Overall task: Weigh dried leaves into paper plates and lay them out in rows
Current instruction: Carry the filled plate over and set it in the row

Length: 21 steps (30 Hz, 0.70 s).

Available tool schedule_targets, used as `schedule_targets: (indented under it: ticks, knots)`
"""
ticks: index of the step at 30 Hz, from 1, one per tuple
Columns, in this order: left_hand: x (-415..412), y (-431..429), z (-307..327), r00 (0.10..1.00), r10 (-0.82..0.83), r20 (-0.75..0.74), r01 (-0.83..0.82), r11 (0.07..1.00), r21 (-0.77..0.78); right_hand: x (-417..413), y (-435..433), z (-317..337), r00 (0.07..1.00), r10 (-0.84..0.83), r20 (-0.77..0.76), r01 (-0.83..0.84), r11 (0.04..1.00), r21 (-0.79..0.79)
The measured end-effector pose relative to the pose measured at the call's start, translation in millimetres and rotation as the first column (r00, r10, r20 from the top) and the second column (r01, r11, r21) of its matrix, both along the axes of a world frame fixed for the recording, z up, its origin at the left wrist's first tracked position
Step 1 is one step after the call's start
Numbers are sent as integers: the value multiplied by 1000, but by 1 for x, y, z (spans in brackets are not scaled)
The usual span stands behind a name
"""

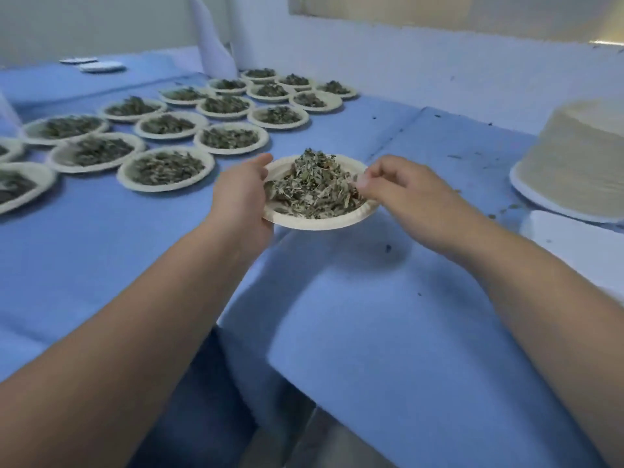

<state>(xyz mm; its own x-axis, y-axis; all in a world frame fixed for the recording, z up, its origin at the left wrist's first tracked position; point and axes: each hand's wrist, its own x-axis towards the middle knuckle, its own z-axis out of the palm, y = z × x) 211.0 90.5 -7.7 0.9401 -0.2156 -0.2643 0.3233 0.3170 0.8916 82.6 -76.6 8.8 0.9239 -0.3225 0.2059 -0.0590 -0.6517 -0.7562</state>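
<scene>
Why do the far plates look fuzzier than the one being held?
Head view: the held plate is fairly sharp, the filled plates blur toward the left edge; the wide lens bows the table lines; light is soft, leaving a faint shadow on the blue cloth.

Plate rows (165, 168) left, plate stack (574, 157) right

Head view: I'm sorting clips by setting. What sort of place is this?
Probably a sample-preparation or drying room: rows of paper plates holding dried leaves, tables under blue sheets, and a tall stack of spare plates.
</scene>
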Motion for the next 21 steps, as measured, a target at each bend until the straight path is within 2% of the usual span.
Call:
schedule_targets:
  ticks: [3, 6, 9, 11, 15, 17, 21]
  knots:
    - [19, 71, -8, 992, 126, 21, -127, 990, 63, 30, 43, -8, 944, 301, -135, -303, 953, 7]
    - [33, 130, -16, 970, 238, 57, -243, 963, 113, 65, 84, -24, 896, 420, -145, -435, 895, -94]
    - [47, 176, -20, 926, 365, 100, -378, 907, 185, 99, 119, -38, 865, 491, -107, -502, 850, -158]
    - [57, 202, -22, 906, 392, 157, -422, 858, 292, 119, 143, -43, 845, 527, -93, -534, 818, -214]
    - [73, 239, -23, 819, 524, 232, -571, 706, 420, 154, 184, -56, 831, 545, -110, -551, 783, -289]
    - [74, 247, -25, 807, 494, 323, -590, 656, 471, 170, 199, -62, 835, 537, -120, -544, 772, -328]
    - [67, 244, -25, 809, 375, 452, -574, 668, 473, 194, 216, -66, 843, 513, -163, -534, 757, -376]
